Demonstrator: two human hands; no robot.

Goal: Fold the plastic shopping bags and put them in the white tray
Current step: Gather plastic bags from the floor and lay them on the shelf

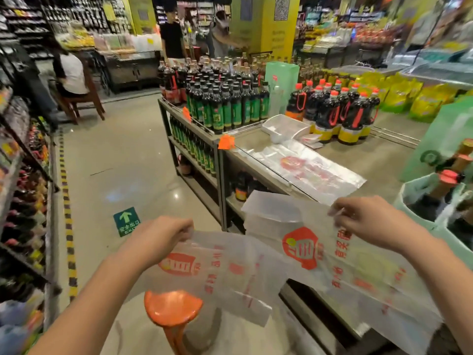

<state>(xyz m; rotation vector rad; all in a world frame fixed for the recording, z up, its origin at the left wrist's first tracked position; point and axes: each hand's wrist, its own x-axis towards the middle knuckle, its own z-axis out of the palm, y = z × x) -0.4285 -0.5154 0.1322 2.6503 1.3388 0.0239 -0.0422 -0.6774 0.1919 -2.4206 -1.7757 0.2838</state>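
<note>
- Head view: the left hand [163,234] is curled with its fingertips pinching the upper left edge of a plastic bag [256,267]. The right hand [368,221] pinches the upper right edge the same way.
- Both forearms reach forward, well apart, palms turned down. The right hand sits a little higher and further forward than the left.
- Between the hands the bag is pulled fairly taut. Its long axis runs left to right across the body, and the rest hangs below with its red print showing. Two red logos show, so I cannot tell whether this is one sheet or two overlapping.
- Under the left side stands an orange stool [172,307]. The right side hangs over the near edge of the table [371,155].
- Further out, a second bag [307,167] lies flat on the table, its length angled away towards the left.
- Beyond it is the white tray [284,128], just beside the dark bottles [345,114]. It is ahead of the hands and well apart from them, with the right hand nearer.
- Judging by this, the held bag probably goes down on the table for folding first.
</note>
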